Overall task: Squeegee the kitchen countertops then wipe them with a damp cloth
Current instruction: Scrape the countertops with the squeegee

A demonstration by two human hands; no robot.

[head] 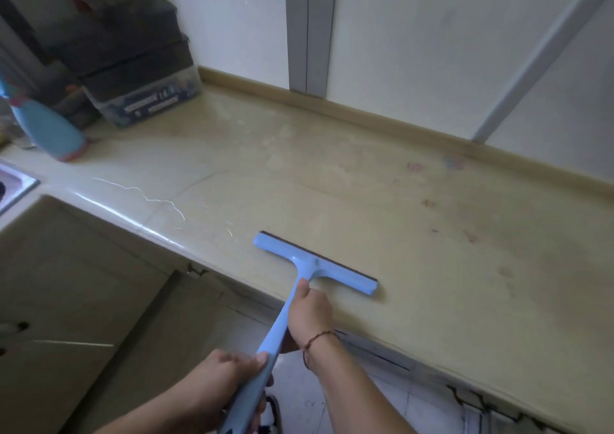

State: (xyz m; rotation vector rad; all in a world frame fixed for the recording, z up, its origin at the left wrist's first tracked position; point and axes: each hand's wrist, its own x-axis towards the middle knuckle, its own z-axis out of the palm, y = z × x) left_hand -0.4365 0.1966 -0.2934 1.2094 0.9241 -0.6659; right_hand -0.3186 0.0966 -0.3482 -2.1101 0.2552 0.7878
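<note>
Nearest the camera, the left hand gripped the lower end of a long-handled light-blue plastic squeegee, thumb laid along the handle. Farther up, the right hand, a red-brown cord bracelet on its wrist, clasped the handle just below the head. The dark rubber blade rested on the beige, stained surface close to its front edge. Well apart at the far left stood a tilted blue spray bottle and stacked dark storage boxes.
</note>
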